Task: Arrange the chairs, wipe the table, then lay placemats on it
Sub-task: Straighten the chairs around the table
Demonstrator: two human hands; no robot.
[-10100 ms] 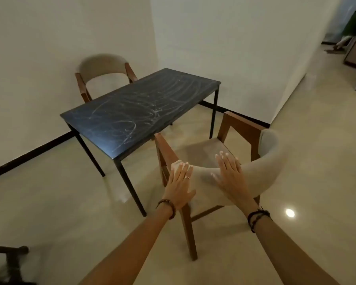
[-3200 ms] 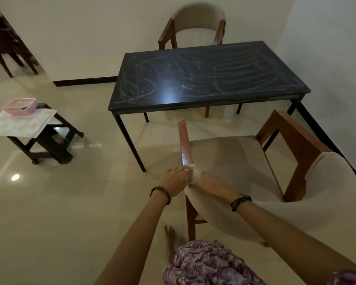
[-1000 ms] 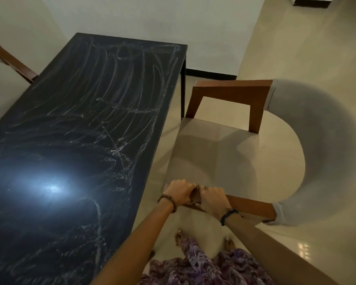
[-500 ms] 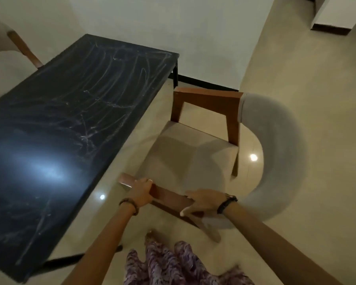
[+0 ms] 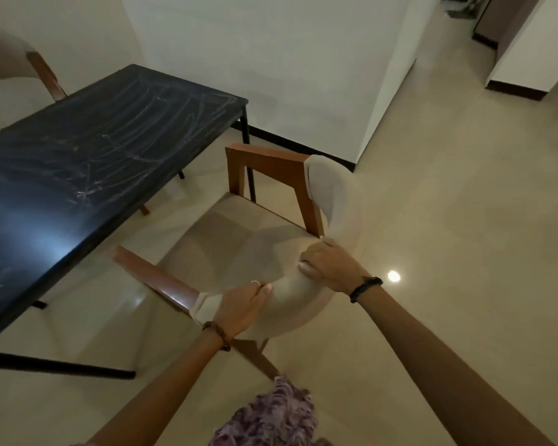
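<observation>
we grip the near chair's (image 5: pixel 239 249) padded backrest with both hands, left hand (image 5: pixel 241 305) and right hand (image 5: pixel 329 267) curled over it, beside the smeared black bench (image 5: pixel 87 149).

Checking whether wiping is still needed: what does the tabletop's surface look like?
Black tabletop streaked with whitish smear marks, clearest in the head view.

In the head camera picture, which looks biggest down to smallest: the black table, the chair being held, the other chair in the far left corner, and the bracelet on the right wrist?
1. Black table, the largest.
2. Held chair, both hands on its padded back.
3. Far chair, mostly cut off by the frame's edge, so its true size is unsure.
4. Right wrist bracelet, the smallest by far.
</observation>
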